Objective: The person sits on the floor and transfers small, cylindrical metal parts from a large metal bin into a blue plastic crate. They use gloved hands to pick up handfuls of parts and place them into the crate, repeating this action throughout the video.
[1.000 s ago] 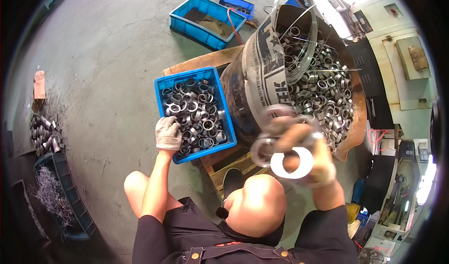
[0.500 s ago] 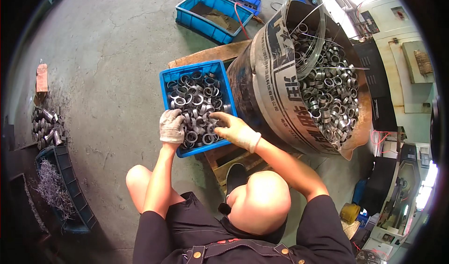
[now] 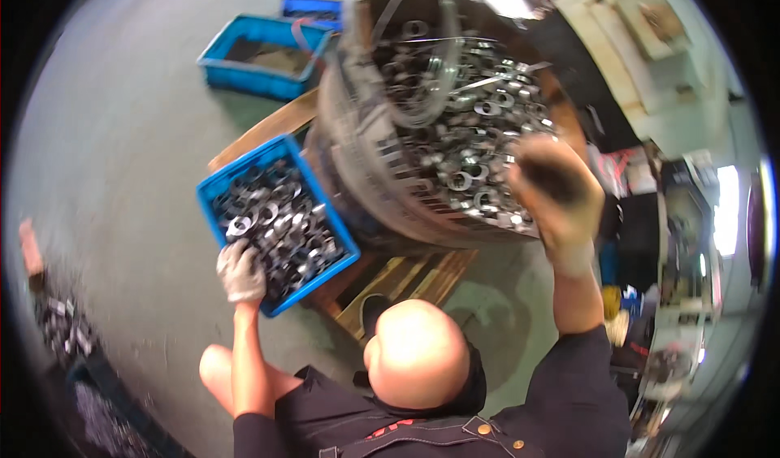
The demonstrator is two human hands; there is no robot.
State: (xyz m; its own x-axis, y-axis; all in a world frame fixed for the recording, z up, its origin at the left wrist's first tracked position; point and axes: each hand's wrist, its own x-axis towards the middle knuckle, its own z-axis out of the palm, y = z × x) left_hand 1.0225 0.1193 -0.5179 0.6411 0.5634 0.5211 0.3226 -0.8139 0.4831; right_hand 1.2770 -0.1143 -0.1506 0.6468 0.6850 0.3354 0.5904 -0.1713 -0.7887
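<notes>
A blue plastic crate full of metal rings stands in front of me, left of centre. My left hand, in a pale glove, is at its near left wall, fingers bent over the rim beside the rings. Raised at the right is my right hand, also gloved, with a dark stain on it. It is smeared by motion, so its fingers and anything in them cannot be made out. Behind it, a large drum holds many more metal rings.
A wooden pallet lies under the drum. Clear coiled tubing hangs over the drum's opening. Farther back sit a blue bin with brown material and a smaller blue tray. Metal parts lie at the far left; machinery lines the right.
My right hand has left the rings in the crate and swung right, up beside the drum's rim. My left hand stays at the crate's wall. The whole view has turned rightward.
</notes>
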